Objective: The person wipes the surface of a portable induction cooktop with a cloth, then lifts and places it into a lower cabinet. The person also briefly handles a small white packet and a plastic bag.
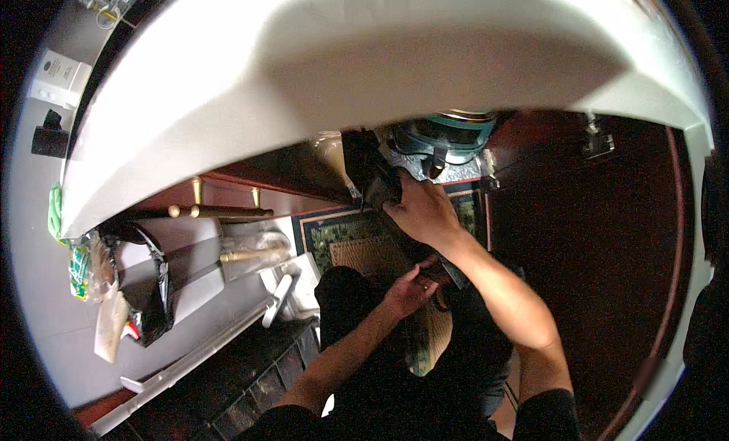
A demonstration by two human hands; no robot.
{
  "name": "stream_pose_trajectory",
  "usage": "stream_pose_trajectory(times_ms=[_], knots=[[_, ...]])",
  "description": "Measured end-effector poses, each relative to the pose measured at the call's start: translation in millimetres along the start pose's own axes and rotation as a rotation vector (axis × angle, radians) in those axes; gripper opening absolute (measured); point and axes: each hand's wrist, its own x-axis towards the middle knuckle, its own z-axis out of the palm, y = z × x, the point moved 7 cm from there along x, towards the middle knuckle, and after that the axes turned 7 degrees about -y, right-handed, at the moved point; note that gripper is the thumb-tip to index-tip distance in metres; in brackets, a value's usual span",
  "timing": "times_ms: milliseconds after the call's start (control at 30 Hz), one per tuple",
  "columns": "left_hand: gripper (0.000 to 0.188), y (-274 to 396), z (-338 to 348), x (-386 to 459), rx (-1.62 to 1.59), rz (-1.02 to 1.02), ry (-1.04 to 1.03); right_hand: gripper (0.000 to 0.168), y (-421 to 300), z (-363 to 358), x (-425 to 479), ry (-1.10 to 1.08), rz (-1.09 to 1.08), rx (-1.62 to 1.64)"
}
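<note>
Under a wide white surface (433,70), my right hand (424,213) reaches forward, its fingers against a dark object (373,179) that I cannot make out clearly. My left hand (410,293) is lower, palm turned up and fingers partly curled, beside a dark reddish item near my knees; shadow hides whether it holds it. Just beyond my right hand stands a teal and dark rounded container (450,136) on silvery foil (461,173). A patterned mat (353,230) lies below the hands.
At the left are a brass-coloured handle (222,212), a black plastic bag (162,281) and a clear plastic container (256,253). A dark wire basket (262,378) stands lower left. A dark red panel (581,241) borders the right side, with a metal clip (598,145) near its top.
</note>
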Motion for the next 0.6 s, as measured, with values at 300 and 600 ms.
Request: stream_pose_trajectory(times_ms=[300, 600], knots=[[0.032, 77, 26, 44, -0.262, 0.184, -0.194, 0.047, -26, 22, 76, 0.050, -0.157, -0.065], [0.038, 147, 66, 36, 0.010, 0.397, -0.151, 0.034, -63, 23, 189, -0.046, -0.156, -0.213]])
